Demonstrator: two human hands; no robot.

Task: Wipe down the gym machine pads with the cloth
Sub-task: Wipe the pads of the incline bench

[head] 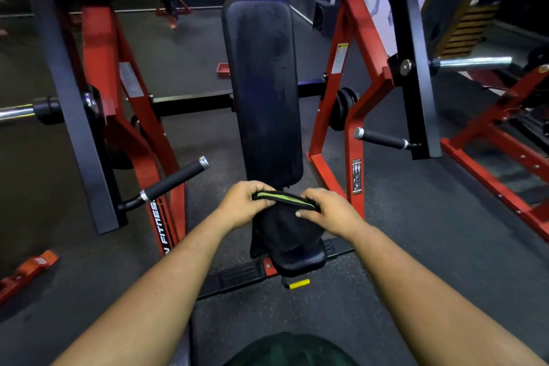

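Viewpoint: head-worn, wide-angle
Facing: forward and down, toward the back pad (pixel 263 89) and seat (pixel 300 258)
Nearness: close, forearms reaching in from below

Black cloth (pixel 283 226) – draped over seat pad (pixel 303 258).

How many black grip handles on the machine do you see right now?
2. The left handle sticks out beside the left red frame; the right handle sits right of the back pad. Others may be hidden.

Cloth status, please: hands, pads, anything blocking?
Left hand and right hand both grip black cloth by its green-striped edge. Cloth hangs over seat pad; back pad untouched. Nothing blocking.
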